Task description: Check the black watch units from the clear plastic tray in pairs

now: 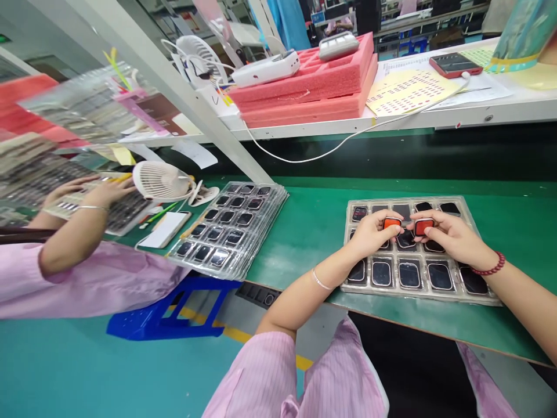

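Just over a tray, the left hand pinches one orange-faced unit between thumb and fingers, while the right hand grips a second orange-faced unit, the pair near each other but apart. The step looks like close handling of both, possibly comparing them; the next move seems to call for a steady hold, clear of the dark-faced units seated below the hands. Under the tray lies the green tabletop. Left of the hands stands a tray stack, then a small fan beside a co-worker's hand. Beyond the hands, a white shelf carries pink foam.
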A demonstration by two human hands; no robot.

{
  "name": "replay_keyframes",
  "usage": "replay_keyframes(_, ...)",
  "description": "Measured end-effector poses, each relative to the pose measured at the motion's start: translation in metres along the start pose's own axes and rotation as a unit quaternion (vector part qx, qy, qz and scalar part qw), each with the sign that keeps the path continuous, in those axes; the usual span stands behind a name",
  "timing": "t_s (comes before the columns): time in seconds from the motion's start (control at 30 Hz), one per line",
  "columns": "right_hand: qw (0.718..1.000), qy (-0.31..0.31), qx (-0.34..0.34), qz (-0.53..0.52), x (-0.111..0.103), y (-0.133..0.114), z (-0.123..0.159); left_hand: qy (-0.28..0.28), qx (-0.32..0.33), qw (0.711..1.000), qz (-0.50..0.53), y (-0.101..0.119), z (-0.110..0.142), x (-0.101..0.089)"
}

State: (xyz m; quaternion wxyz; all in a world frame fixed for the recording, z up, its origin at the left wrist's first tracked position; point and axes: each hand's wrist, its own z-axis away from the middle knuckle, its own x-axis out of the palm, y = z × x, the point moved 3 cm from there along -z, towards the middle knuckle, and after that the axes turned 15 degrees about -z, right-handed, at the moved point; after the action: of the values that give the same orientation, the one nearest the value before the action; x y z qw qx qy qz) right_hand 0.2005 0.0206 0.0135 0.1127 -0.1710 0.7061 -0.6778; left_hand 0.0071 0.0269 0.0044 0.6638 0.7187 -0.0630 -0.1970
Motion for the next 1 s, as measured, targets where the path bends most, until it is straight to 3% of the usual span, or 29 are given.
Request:
replay_keyframes(0.27, 1.000, 0.009, 0.006, -0.017, 0.0006, -0.0067, 0.0030, 0.004, -0.034, 0.999, 0.000, 0.0040, 0.0023, -0.0024)
replay_keyframes(0.73, 0.999, 0.024, -0.023, -0.006, 0.0032, -0.0049, 0.0019, -0.017, -0.018, 0.999, 0.021, 0.0011, 0.0007, -0.0003)
replay_keyframes(1.0, 0.999, 0.000, -0.046, 0.024, 0.0036, -0.0024, 0.0011, -0.026, -0.014, 1.000, 0.001, -0.0025, 0.0013, -0.0004)
